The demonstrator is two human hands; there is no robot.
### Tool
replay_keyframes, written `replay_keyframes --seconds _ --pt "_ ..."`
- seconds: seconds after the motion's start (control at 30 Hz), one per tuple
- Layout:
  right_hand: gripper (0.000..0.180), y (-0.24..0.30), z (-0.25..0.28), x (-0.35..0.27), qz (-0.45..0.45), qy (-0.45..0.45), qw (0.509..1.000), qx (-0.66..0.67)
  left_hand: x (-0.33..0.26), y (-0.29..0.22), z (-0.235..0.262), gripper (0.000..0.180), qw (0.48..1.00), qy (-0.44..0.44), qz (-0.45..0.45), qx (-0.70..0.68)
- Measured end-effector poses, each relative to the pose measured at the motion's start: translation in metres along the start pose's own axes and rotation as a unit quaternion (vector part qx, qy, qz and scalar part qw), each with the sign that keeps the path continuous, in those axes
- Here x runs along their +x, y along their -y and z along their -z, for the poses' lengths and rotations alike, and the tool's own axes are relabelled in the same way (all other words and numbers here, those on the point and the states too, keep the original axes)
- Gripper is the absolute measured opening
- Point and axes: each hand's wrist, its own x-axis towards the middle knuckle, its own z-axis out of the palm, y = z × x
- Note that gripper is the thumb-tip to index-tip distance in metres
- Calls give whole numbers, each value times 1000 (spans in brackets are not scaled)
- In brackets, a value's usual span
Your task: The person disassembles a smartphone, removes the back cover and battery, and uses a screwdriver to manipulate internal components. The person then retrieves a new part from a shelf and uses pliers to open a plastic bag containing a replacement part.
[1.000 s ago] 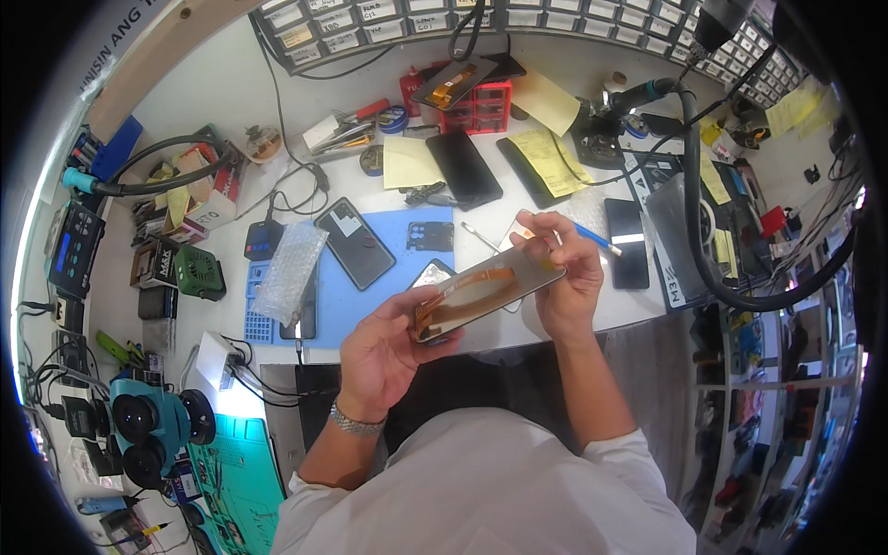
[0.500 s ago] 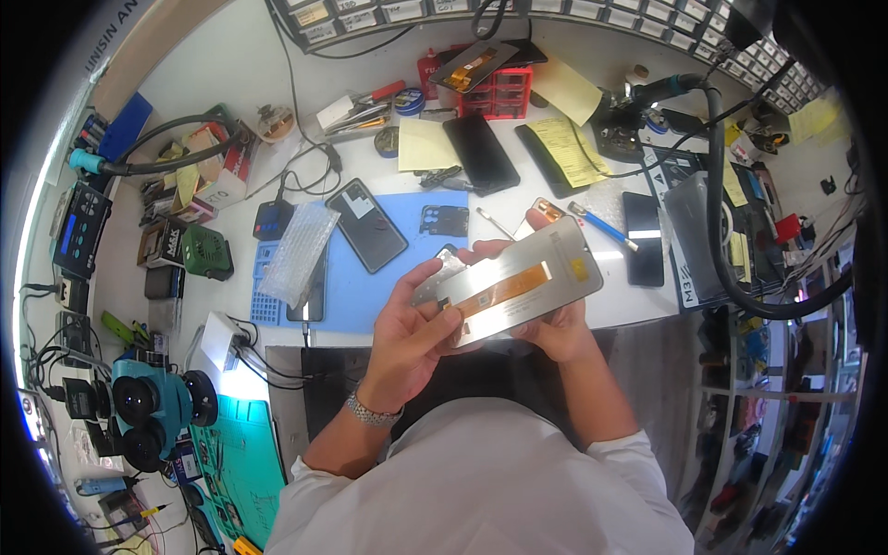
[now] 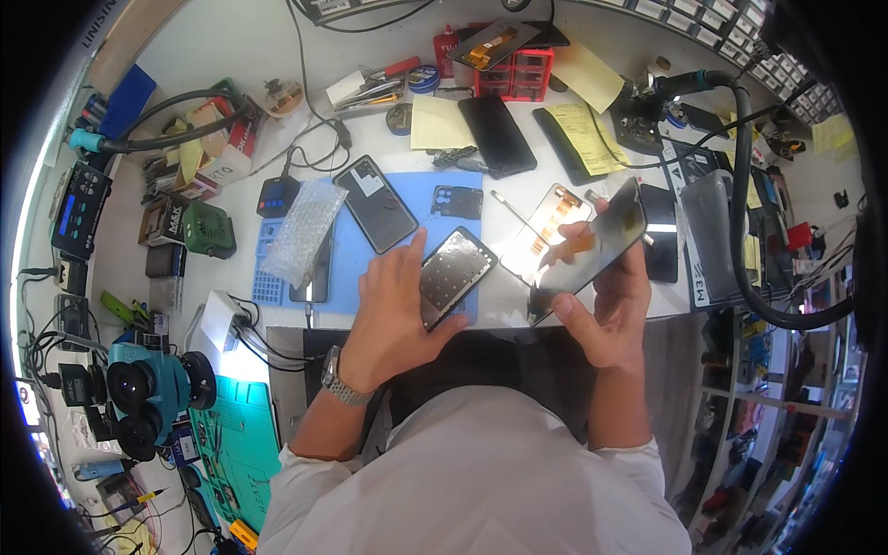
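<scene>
Your right hand point(image 3: 615, 319) is pinching that glossy black rectangular panel point(image 3: 597, 245) by its edges over the near desk point(image 3: 509, 298), probably sparing its face. Left hand's point(image 3: 388, 301) fingers are spread beside the dotted silver metal plate point(image 3: 458, 273), contact unclear tbh.

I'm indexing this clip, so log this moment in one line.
Left hand: spread at silvery phone frame, contact unclear | Right hand: holding dark glossy panel, tilted | Blue mat: bears small black part

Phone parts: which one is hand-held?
The glossy dark panel in the right hand; the silver frame beside the left hand and the white-patched cover lie on the bench.
</scene>
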Motion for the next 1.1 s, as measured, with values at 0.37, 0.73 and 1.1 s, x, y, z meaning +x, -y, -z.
replay_keyframes --seconds 0.37,0.73,1.1 --pt "95 22 -1 -9 -47 -76 996 3 5 -3 1 94 963 9 137 -234" --pt "104 28 -26 4 62 72 978 -186 8 9 -11 67 650 -167 104 -734" --pt "98 31 -26 8 20 112 966 -233 5 10 -15 87 713 -181 54 -675"
